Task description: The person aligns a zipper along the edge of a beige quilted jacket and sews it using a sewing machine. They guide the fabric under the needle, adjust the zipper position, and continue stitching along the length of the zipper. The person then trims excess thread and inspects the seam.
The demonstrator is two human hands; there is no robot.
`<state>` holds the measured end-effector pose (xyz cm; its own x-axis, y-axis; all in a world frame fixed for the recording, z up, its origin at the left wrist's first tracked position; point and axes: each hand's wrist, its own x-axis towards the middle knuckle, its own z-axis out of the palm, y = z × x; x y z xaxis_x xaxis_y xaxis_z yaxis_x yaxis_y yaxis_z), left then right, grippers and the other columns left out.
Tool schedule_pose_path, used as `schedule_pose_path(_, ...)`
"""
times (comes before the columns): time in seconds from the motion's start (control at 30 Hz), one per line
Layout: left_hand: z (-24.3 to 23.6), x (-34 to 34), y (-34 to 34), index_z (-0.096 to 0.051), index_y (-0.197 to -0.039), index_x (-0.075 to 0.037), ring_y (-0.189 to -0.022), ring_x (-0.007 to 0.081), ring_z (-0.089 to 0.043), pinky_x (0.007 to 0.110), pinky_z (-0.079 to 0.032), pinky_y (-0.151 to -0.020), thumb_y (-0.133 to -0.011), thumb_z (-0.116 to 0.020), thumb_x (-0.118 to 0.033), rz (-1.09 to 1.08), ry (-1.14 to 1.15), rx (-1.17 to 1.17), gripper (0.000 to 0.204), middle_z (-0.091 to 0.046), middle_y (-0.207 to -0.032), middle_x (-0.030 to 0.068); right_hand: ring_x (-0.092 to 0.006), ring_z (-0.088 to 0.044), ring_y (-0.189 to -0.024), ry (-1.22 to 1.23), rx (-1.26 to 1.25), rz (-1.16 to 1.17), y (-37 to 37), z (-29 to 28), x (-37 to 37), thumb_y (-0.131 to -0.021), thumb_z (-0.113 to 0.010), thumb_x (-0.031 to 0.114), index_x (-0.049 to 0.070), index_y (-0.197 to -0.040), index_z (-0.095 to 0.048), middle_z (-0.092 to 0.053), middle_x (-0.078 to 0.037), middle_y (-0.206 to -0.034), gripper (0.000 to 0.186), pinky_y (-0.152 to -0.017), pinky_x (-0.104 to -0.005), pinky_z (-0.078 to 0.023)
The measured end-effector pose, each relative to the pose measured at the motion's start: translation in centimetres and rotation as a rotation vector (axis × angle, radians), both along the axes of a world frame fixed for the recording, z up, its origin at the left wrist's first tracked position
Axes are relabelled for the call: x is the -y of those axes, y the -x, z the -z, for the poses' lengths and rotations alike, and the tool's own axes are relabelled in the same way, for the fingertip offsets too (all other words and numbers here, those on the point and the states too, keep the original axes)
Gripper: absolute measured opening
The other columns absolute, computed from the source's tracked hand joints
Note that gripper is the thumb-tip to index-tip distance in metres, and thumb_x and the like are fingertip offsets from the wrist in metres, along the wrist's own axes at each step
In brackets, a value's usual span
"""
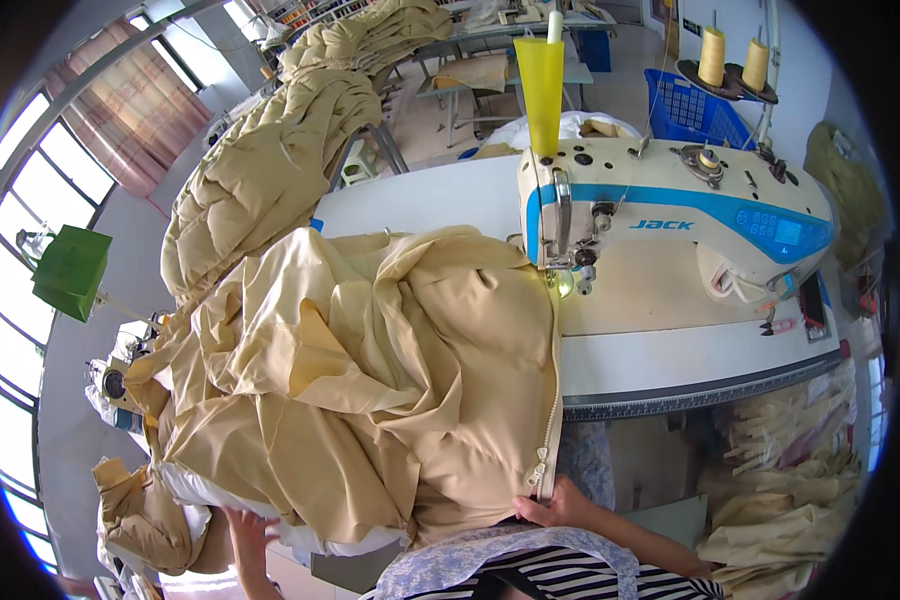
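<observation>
A beige padded garment (470,330) spreads over the sewing table and hangs off its front edge. The zipper (552,425) runs down its right side, with sliders near the lower end. At that end my right hand (558,503) is closed, thumb and fingers pinching the zipper's edge. My left hand (250,540) is at the garment's lower left, next to white lining (355,545); its fingers are apart and it appears to grip nothing. The zipper's upper end lies under the needle area of a white and blue sewing machine (670,205).
More quilted beige fabric (260,160) is heaped at the far left. Yellow thread cones (711,57) stand above the machine. A blue basket (695,105) sits behind it. Beige pieces (785,500) are piled at the lower right. A green shade (70,272) juts out at left.
</observation>
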<state>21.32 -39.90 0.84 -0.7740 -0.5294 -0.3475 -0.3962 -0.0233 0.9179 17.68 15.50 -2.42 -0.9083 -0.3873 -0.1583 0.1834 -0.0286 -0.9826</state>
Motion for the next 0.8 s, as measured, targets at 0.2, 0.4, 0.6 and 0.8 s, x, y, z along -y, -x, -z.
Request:
schedule_pose_path(0.2, -6.1, 2.1, 22.3, -0.064, -0.106, -0.002, -0.078, 0.0158, -0.067, 0.030, -0.057, -0.067, -0.101, -0.057, -0.020, 0.051, 0.143, -0.703, 0.020, -0.069, -0.091, 0.0087, -0.0156, -0.060, -0.063, -0.101, -0.131, 0.079, -0.8, 0.6, 0.0, -0.092, -0.069, 0.025, 0.001, -0.088, -0.067, -0.065, -0.010, -0.071, 0.024, -0.060, -0.0347, -0.048)
schedule_pose_path(0.4, -26.6, -6.7, 38.0, -0.056, -0.138, -0.004, -0.107, 0.0269, -0.068, 0.041, -0.058, -0.092, -0.106, -0.042, -0.030, 0.359, 0.878, -0.704, 0.044, -0.065, -0.127, 0.0163, -0.0392, -0.066, -0.068, -0.325, -0.049, 0.141, -1.2, 2.1, 1.7, -0.090, -0.067, 0.034, 0.002, -0.088, -0.069, -0.067, -0.022, -0.076, 0.033, -0.065, -0.0461, -0.052)
schedule_pose_path(0.6, -20.0, -36.5, 26.8, -0.062, -0.132, -0.007, -0.108, 0.0261, -0.066, 0.038, -0.057, -0.091, -0.099, -0.055, -0.022, 1.167, 1.088, -0.879, 0.037, -0.067, -0.122, 0.0127, -0.0445, -0.065, -0.074, -0.551, -0.072, 0.079, -0.7, 1.8, 1.8, -0.089, -0.065, 0.039, 0.000, -0.088, -0.068, -0.068, -0.023, -0.078, 0.040, -0.068, -0.0493, -0.052)
schedule_pose_path(0.8, -2.8, -41.8, 23.9, -0.047, -0.146, -0.002, -0.146, 0.0359, -0.037, 0.047, -0.028, -0.121, -0.102, -0.054, -0.030, 1.438, 1.666, -0.946, 0.052, -0.039, -0.157, 0.0199, -0.0431, -0.064, -0.063, -0.510, -0.110, 0.126, -0.9, 2.6, 1.1, -0.088, -0.065, 0.039, -0.001, -0.078, -0.067, -0.064, -0.023, -0.067, 0.042, -0.062, -0.0499, -0.051)
